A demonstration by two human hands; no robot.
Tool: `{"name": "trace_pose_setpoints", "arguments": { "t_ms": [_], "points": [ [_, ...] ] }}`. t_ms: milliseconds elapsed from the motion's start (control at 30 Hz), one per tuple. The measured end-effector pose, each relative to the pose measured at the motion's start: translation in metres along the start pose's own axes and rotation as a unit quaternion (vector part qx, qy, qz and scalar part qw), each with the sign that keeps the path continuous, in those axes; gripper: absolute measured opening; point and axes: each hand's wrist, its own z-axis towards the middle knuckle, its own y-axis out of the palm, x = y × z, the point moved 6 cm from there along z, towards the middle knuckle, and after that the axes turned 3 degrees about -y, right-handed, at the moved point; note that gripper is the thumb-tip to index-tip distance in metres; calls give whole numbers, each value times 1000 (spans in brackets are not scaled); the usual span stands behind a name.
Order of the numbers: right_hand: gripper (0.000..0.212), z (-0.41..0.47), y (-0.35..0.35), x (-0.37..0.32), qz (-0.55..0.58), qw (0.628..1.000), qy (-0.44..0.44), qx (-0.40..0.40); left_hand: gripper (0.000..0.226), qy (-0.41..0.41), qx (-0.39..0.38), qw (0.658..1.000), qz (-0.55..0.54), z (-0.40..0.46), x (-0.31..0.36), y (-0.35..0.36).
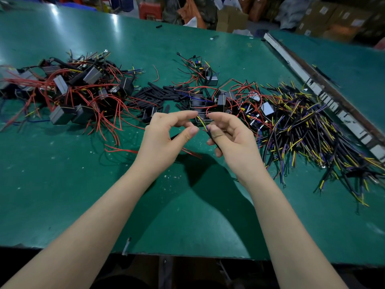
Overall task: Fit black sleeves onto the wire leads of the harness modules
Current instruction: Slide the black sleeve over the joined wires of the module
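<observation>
The green table (62, 195), smooth, glossy and speckled with pale flecks, spreads under and all round the grip; no writing on it or on anything else can be read, and the labels on the brown cartons (325, 19) far beyond the grip are too blurred to make out. A worn pale strip (312, 84) with dark patches runs diagonally well to the right of the grip.

Left of the grip and beyond it lies a tangled heap of harness modules (68, 88): boxy grey and black blocks with thin red leads. Right of the grip sprawls a mound of sleeved wire bundles (302, 130), black tubing with yellow and purple strands sticking out. Just beyond the grip, a smaller cluster of modules (220, 101) sits among red wires, and a loose pile of black sleeves (158, 93), short matte tubes, lies beyond the left hand.

The left hand (164, 136) is raised above the table, its forefinger and thumb curved toward each other with a narrow gap at the tips; a dark sleeve-like piece shows just behind its thumb, but whether the hand holds it cannot be told. The right hand (229, 138), just beside it, pinches a black sleeve (212, 139) between thumb and curled fingers. A thin yellow and dark wire lead (203, 124) comes from the module just beyond the grip and meets the sleeve's upper end, between the two hands' fingertips.
</observation>
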Motion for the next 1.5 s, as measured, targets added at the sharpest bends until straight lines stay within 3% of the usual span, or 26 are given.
{"name": "trace_pose_setpoints", "arguments": {
  "t_ms": [200, 500, 633, 800, 1000, 1067, 1267, 1500],
  "points": [
    [22, -1, 2, -3, -112, 993, -39, -15, 29, 1, -16, 1000, 13, 0, 1, 1],
    [14, -2, 5, -5, -168, 982, -85, -9, 10, -26, 8, 1000, 0, -2, 1, -1],
    [7, -4, 6, -10, -289, 941, -176, 7, 12, 5, 40, 992, 121, -4, 8, -1],
    [7, -13, 12, -23, -451, 847, -274, 70, 10, 74, 57, 954, 286, -5, 19, 10],
    [8, -12, 14, -17, -506, 815, -268, 85, 10, 115, 38, 930, 348, -7, 14, 14],
    [9, -11, 13, -15, -495, 827, -253, 87, 7, 122, 31, 930, 346, -8, 13, 13],
    [6, 1, 6, -2, -333, 931, -146, -23, 4, 90, -48, 962, 254, -1, -3, 5],
    [16, 3, 4, 9, -279, 953, -57, -101, 6, 90, -85, 967, 224, -1, -3, 7]
  ]
}}
